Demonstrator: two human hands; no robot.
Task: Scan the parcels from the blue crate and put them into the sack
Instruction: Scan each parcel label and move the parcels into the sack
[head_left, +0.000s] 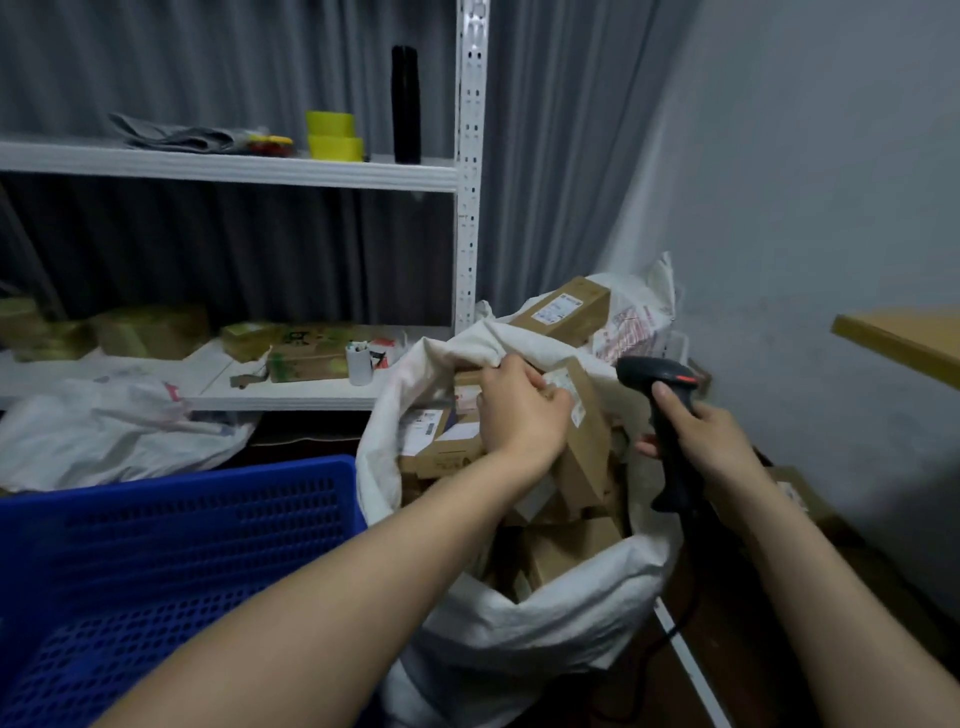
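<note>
My left hand (519, 410) gripped a brown parcel (587, 452) by its top end, upright among the others inside the sack (545, 618). My right hand (698, 434) clasped the scanner (667, 389). I judged it best to lay the parcel flat into a gap before letting go.

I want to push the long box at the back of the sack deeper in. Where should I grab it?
Grip the long box across its narrow width near the exposed right end, coming from above with the left hand after it releases its parcel: its left end is covered by the sack, and the right hand holds the scanner.
</note>
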